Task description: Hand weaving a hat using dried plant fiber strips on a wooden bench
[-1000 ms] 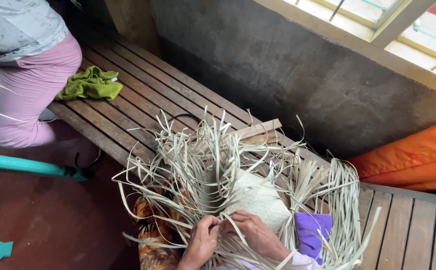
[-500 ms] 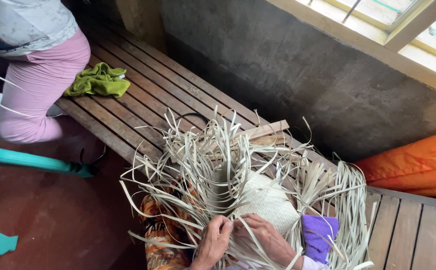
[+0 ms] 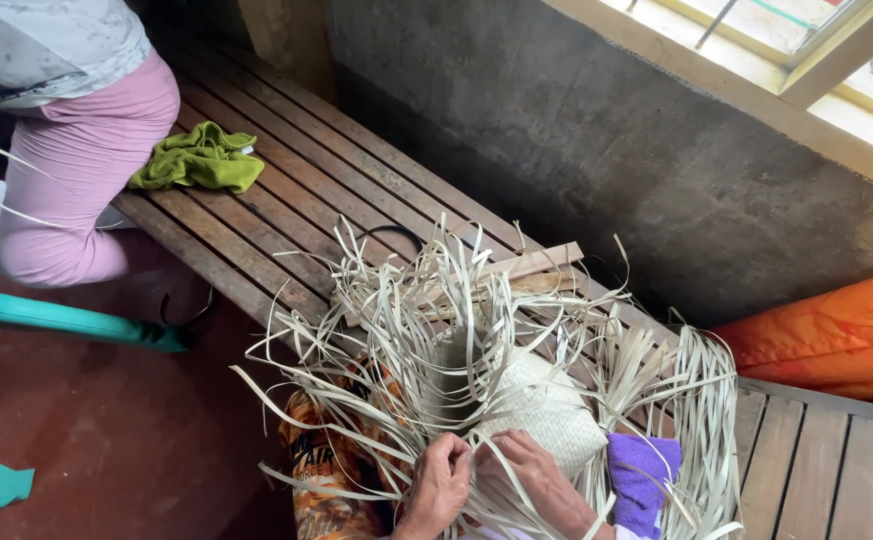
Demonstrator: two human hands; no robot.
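Note:
A half-woven piece of pale straw (image 3: 542, 405) rests on my lap, with long loose strips (image 3: 427, 320) fanning out in all directions. My left hand (image 3: 441, 485) pinches strips at the near edge of the woven part. My right hand (image 3: 535, 478) lies beside it, fingers curled over the weave and gripping strips too. The two hands touch each other. A purple cloth (image 3: 642, 475) lies under the weave at the right. My lower arms are cut off by the frame's bottom edge.
A slatted wooden bench (image 3: 297, 190) runs along a concrete wall (image 3: 597, 150). A green rag (image 3: 200, 160) lies on it beside another person in pink trousers (image 3: 87, 170). A wooden stick (image 3: 532, 265), an orange fabric (image 3: 827, 335) and teal chair legs (image 3: 57, 318) are near.
The view has shifted slightly, so the weave sits lower and further right in the frame. My hands keep working the strips at the weave's near edge.

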